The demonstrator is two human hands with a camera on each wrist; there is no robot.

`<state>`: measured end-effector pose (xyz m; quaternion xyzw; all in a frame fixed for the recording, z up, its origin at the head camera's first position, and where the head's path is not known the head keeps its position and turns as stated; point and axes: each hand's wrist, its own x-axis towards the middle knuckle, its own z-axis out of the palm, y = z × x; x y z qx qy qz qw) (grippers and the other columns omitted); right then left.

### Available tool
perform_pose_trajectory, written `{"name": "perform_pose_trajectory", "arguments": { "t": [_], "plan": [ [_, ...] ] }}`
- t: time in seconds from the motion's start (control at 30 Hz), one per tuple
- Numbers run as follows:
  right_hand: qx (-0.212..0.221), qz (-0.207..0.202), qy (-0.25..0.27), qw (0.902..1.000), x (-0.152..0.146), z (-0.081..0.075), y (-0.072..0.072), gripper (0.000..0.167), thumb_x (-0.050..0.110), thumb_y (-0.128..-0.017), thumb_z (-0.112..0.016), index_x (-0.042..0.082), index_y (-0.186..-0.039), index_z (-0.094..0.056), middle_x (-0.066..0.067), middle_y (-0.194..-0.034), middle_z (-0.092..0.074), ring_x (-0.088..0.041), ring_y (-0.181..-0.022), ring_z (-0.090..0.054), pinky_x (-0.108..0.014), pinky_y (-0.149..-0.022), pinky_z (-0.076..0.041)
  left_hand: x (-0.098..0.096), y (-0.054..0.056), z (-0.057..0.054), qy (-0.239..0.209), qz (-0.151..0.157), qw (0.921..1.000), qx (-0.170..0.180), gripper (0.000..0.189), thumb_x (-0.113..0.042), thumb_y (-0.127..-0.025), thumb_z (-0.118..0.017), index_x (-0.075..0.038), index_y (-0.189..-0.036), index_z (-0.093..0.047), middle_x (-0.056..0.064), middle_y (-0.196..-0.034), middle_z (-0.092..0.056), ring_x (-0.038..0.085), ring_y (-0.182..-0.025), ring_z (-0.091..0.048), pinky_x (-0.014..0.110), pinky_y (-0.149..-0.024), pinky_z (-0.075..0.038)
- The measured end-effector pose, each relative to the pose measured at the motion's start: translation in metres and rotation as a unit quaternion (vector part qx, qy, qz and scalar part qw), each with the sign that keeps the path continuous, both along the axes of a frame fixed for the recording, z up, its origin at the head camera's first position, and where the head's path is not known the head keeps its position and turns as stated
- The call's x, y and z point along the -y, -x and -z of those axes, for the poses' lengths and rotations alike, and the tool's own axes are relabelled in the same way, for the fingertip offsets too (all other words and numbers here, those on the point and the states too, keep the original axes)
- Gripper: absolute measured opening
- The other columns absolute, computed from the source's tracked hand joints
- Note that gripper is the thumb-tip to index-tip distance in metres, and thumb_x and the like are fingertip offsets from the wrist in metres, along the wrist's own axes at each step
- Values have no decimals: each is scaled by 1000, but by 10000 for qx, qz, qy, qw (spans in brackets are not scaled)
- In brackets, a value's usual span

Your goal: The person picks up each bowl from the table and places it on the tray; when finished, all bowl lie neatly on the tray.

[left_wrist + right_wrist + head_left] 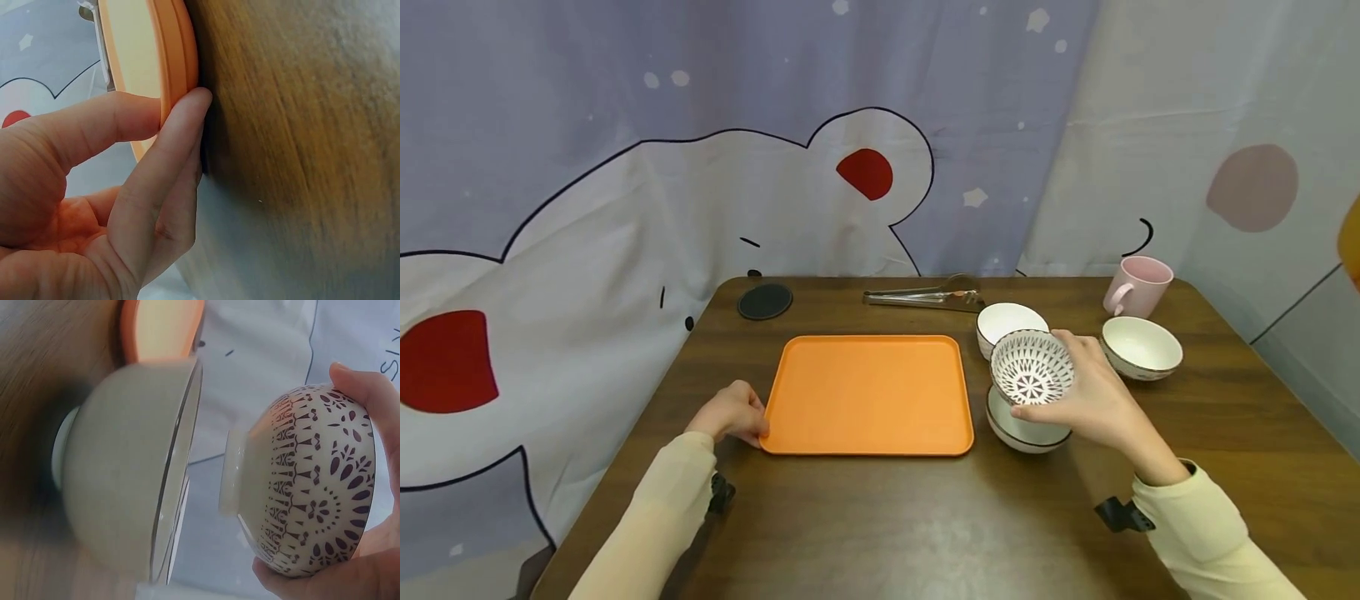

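Note:
My left hand (735,412) pinches the near left corner of an orange tray (868,396); in the left wrist view, thumb and fingers close on its rim (178,56). In my right hand (1093,396) is a small bowl (1032,367) with a dark pattern inside and out, gripped by its rim between thumb and fingers. The right wrist view has this patterned bowl (306,487) apart from and above a plain pale bowl (125,469) that stands on the table. That lower bowl (1030,437) is partly hidden by the held one in the head view.
Behind the held bowl stands another white bowl (1009,321). Farther right are a wide white bowl (1141,346) and a pink mug (1138,287). Metal tongs (917,297) lie at the back of the wooden table (865,525), and a dark round coaster (764,302) lies back left.

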<state>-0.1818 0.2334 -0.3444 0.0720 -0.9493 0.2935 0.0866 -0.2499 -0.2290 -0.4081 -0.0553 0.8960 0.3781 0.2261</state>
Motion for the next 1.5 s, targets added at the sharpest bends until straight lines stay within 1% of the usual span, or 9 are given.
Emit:
{"name": "perform_pose_trajectory", "arguments": {
  "t": [0.17, 0.33, 0.53, 0.67, 0.97, 1.1, 1.23, 1.37, 1.5],
  "plan": [
    [43, -91, 55, 9999, 16, -1, 8, 117, 52, -58, -89, 3, -147, -31, -26, -133, -39, -40, -109, -52, -58, -91, -48, 0, 1, -2, 25, -9, 10000, -1, 17, 8, -75, -70, 8, -87, -58, 17, -81, -63, 17, -61, -67, 31, -62, -62],
    [70, -166, 138, 9997, 31, -3, 16, 113, 53, -58, -89, 8, -146, -34, -23, -127, -41, -38, -105, -54, -55, -89, -49, 0, 2, -5, 114, -55, 9999, 34, 19, 7, -75, -71, 8, -89, -58, 16, -83, -63, 16, -62, -67, 30, -63, -62],
    [194, -224, 194, 9994, 43, -4, 26, 111, 52, -58, -89, 10, -145, -35, -22, -133, -40, -38, -110, -53, -57, -93, -48, 1, 4, -5, 104, -72, 9999, 24, 20, 7, -75, -71, 8, -91, -59, 17, -85, -63, 17, -62, -67, 30, -63, -62],
    [238, -272, 244, 9991, 50, 0, 32, 112, 51, -57, -90, 9, -145, -35, -22, -133, -41, -38, -110, -53, -56, -94, -48, 2, 4, -3, 95, -77, 9999, -7, 21, 7, -75, -71, 8, -92, -59, 18, -86, -63, 18, -62, -67, 31, -63, -62],
    [438, -371, 311, 9979, 68, 13, 40, 116, 50, -56, -90, 6, -147, -33, -22, -137, -41, -37, -112, -54, -55, -97, -47, 5, -3, 5, -59, -187, 9998, 8, 21, 9, -74, -70, 9, -92, -59, 18, -84, -64, 17, -62, -67, 30, -61, -62],
    [426, -377, 322, 9979, 75, 14, 44, 117, 50, -55, -90, 5, -147, -33, -21, -138, -41, -36, -112, -54, -54, -97, -48, 2, -1, 2, -110, -138, 9998, -47, 19, 9, -74, -69, 9, -91, -60, 17, -82, -65, 17, -61, -67, 31, -62, -62],
    [402, -367, 318, 9980, 83, 14, 48, 115, 51, -54, -90, 6, -145, -36, -20, -132, -43, -35, -107, -55, -53, -93, -50, -1, 2, -1, -101, -126, 9998, -110, 19, 8, -74, -69, 9, -91, -61, 17, -83, -65, 17, -60, -68, 31, -62, -62],
    [430, -377, 325, 9978, 93, 16, 51, 114, 51, -54, -91, 6, -143, -37, -21, -128, -44, -36, -106, -55, -53, -91, -50, -1, 0, -2, -170, -150, 9997, -125, 17, 9, -74, -68, 9, -90, -61, 18, -82, -65, 17, -59, -68, 32, -62, -62],
    [495, -397, 400, 9972, 104, 23, 54, 115, 48, -54, -91, 5, -144, -35, -22, -130, -43, -37, -109, -54, -53, -94, -49, 1, -2, -1, -149, -207, 9997, -52, 17, 9, -73, -69, 9, -89, -61, 17, -81, -65, 17, -59, -68, 32, -62, -62]
  ]
}}
